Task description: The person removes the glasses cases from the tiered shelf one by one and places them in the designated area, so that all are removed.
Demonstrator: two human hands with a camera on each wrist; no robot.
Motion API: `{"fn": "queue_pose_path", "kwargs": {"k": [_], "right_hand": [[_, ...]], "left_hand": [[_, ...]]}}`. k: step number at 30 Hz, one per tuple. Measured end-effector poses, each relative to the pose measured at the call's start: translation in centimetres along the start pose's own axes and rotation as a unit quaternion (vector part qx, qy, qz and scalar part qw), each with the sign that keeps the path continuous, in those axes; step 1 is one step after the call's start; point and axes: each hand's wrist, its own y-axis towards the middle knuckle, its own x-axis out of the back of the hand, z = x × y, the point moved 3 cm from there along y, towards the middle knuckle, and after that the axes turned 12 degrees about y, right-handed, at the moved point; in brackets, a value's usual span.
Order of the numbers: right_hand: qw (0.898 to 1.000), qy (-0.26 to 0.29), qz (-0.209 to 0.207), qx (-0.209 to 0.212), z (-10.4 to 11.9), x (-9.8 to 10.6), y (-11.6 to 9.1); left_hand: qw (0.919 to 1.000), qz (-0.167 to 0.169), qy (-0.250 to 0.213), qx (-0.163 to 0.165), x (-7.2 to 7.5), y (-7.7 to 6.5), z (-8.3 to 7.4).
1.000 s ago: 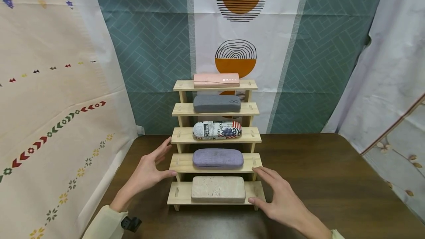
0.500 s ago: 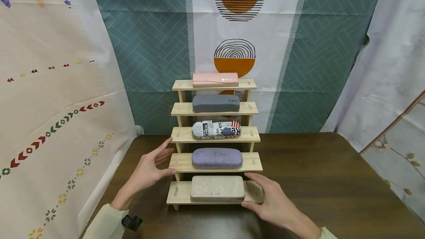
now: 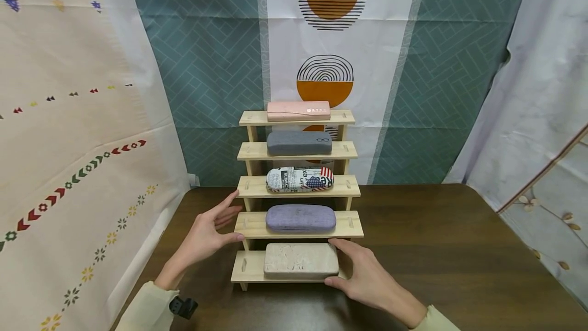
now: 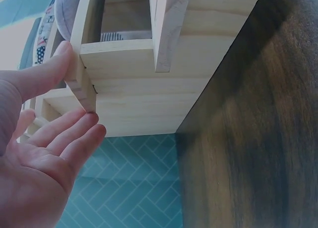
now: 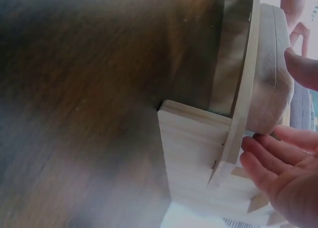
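Observation:
A stepped wooden stand (image 3: pixel 254 270) bears one glasses case on each shelf. On the lowest shelf lies a beige case (image 3: pixel 300 261). My right hand (image 3: pixel 367 277) spans its right end, thumb at the front and index finger at the rear corner. The right wrist view has the same beige case (image 5: pixel 271 69) between thumb and fingers. At the stand's left side, my left hand (image 3: pixel 202 239) holds a shelf end. In the left wrist view, the thumb and fingertips of this hand (image 4: pixel 44 153) touch opposite edges of that shelf.
Above the beige case sit a purple case (image 3: pixel 300 218), a newspaper-print case (image 3: pixel 299 180), a grey case (image 3: pixel 299 143) and a pink case (image 3: pixel 298 111). The stand rests on a dark wooden table (image 3: pixel 413 234). Patterned cloths (image 3: pixel 206 65) hang behind and beside it.
My right hand has moved left from the stand's right edge to the end of the beige case. The left hand stays at the shelf end. The cases have not moved.

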Motion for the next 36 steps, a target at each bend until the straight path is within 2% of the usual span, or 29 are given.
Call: {"fn": "queue_pose_path", "kwargs": {"k": [7, 19, 27, 36], "right_hand": [[1.0, 0.007, 0.007, -0.005, -0.2, -0.3, 0.3], [1.0, 0.014, 0.0, 0.011, -0.6, -0.3, 0.6], [1.0, 0.024, 0.008, -0.013, -0.5, 0.0, 0.4], [0.997, 0.063, 0.028, -0.041, -0.9, -1.0, 0.8]], "left_hand": [[1.0, 0.0, -0.002, 0.0, -0.1, 0.0, 0.3], [1.0, -0.001, 0.01, -0.001, 0.0, 0.1, 0.3], [1.0, -0.001, 0.006, -0.006, 0.1, 0.1, 0.3], [0.9999, 0.005, 0.01, 0.0, 0.0, 0.1, 0.4]]}}
